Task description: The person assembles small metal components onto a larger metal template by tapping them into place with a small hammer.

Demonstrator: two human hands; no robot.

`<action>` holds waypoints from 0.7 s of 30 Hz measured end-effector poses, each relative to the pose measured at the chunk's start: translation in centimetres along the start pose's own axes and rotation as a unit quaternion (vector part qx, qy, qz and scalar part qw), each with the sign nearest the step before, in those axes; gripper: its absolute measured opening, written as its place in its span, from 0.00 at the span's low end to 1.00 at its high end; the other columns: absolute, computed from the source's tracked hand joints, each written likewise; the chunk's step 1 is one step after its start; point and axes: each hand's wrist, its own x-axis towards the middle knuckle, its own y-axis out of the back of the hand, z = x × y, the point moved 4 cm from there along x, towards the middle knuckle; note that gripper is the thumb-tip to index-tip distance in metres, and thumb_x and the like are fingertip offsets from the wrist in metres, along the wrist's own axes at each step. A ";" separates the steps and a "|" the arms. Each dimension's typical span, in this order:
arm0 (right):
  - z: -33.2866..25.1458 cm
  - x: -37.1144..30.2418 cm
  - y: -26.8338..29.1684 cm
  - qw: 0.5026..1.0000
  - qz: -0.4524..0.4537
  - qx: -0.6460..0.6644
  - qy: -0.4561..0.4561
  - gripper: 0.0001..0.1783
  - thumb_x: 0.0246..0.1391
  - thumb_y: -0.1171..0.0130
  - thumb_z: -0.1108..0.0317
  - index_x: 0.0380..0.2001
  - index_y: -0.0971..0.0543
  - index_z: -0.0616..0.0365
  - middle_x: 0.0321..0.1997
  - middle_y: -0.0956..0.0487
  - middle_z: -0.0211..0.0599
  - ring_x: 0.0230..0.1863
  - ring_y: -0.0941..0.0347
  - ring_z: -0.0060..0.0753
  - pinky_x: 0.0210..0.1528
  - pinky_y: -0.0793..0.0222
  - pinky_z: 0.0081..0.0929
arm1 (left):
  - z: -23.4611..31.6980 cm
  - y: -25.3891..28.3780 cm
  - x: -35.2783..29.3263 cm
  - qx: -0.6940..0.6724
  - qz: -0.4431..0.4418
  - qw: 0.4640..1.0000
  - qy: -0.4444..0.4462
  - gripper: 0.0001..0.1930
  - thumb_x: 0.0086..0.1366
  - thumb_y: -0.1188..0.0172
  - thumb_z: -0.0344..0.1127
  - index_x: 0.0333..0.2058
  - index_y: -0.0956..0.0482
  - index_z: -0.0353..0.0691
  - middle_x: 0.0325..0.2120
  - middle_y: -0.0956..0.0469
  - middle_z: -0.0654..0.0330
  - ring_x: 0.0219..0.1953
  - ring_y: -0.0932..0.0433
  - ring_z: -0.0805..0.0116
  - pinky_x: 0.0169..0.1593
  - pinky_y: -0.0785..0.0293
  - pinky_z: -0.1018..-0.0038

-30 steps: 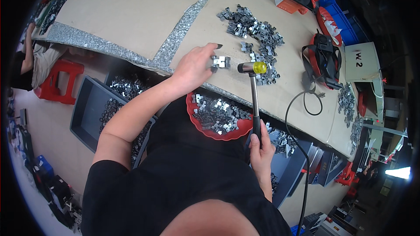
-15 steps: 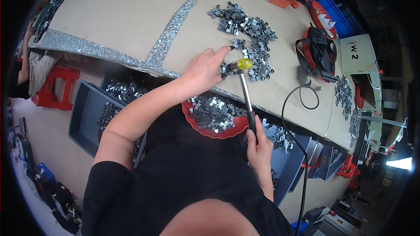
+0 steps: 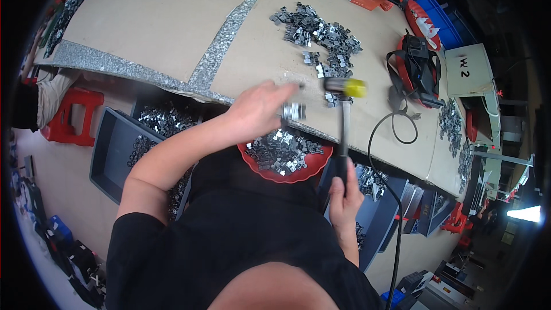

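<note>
My right hand (image 3: 345, 200) is wrapped round the black grip of a hammer (image 3: 344, 129) with a metal shaft. Its head, dark at one end and yellow at the other, hovers over the table beside a heap of small metal clips (image 3: 330, 43). My left hand (image 3: 258, 106) is at the table's front edge, fingers smeared by motion. By its thumb is a blurred metal clip (image 3: 294, 111); whether it is gripped or loose I cannot make out. Just below, a red scalloped bowl (image 3: 281, 179) holds many similar clips.
A black strapped device (image 3: 422, 60) lies on a red dish at the right of the table (image 3: 252, 51), a black cable (image 3: 373, 149) looping down nearby. Grey bins (image 3: 112, 155) of parts stand below the edge. A red stool (image 3: 74, 116) and part of another person are at left.
The hammer has swung right, away from my left hand. My left hand has drawn back toward the table edge, and a clip is now near the edge above the bowl.
</note>
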 end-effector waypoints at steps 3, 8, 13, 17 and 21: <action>1.1 0.0 0.7 0.993 0.070 0.081 -0.051 0.23 0.57 0.54 0.72 0.56 0.37 0.63 0.17 0.30 0.26 0.16 0.38 0.13 0.18 0.42 0.12 | 1.2 -0.1 -0.5 -0.030 -0.102 0.994 -0.018 0.25 0.43 0.45 0.22 0.45 0.32 0.37 0.34 0.26 0.54 0.43 0.29 0.54 0.44 0.31 0.63; 1.4 0.5 -0.3 0.990 0.046 0.112 -0.068 0.24 0.58 0.54 0.69 0.57 0.38 0.60 0.15 0.33 0.24 0.14 0.43 0.10 0.15 0.47 0.10 | -2.4 -1.2 6.1 0.014 0.147 0.982 -0.115 0.24 0.45 0.50 0.20 0.46 0.32 0.35 0.40 0.29 0.52 0.46 0.32 0.53 0.49 0.34 0.64; 2.3 -0.2 -0.3 0.994 0.041 0.087 -0.050 0.23 0.58 0.54 0.68 0.57 0.37 0.60 0.15 0.34 0.23 0.14 0.42 0.10 0.16 0.46 0.10 | -1.7 -1.9 6.2 0.017 0.095 0.989 -0.115 0.24 0.44 0.51 0.19 0.45 0.32 0.34 0.44 0.31 0.50 0.48 0.34 0.53 0.52 0.36 0.65; 2.5 -0.2 -0.4 0.992 0.042 0.090 -0.072 0.23 0.58 0.54 0.69 0.57 0.37 0.59 0.15 0.33 0.23 0.15 0.42 0.10 0.16 0.46 0.10 | -1.7 -0.9 6.3 -0.005 0.132 0.983 -0.128 0.24 0.43 0.50 0.18 0.45 0.30 0.34 0.44 0.30 0.51 0.47 0.33 0.54 0.52 0.35 0.67; 1.8 0.2 -0.7 0.992 0.029 0.103 -0.070 0.23 0.57 0.53 0.69 0.57 0.36 0.59 0.16 0.33 0.23 0.15 0.42 0.09 0.16 0.46 0.10 | -2.7 -1.6 8.3 0.027 0.050 0.987 -0.152 0.23 0.45 0.49 0.20 0.44 0.28 0.36 0.37 0.28 0.55 0.46 0.33 0.57 0.48 0.32 0.66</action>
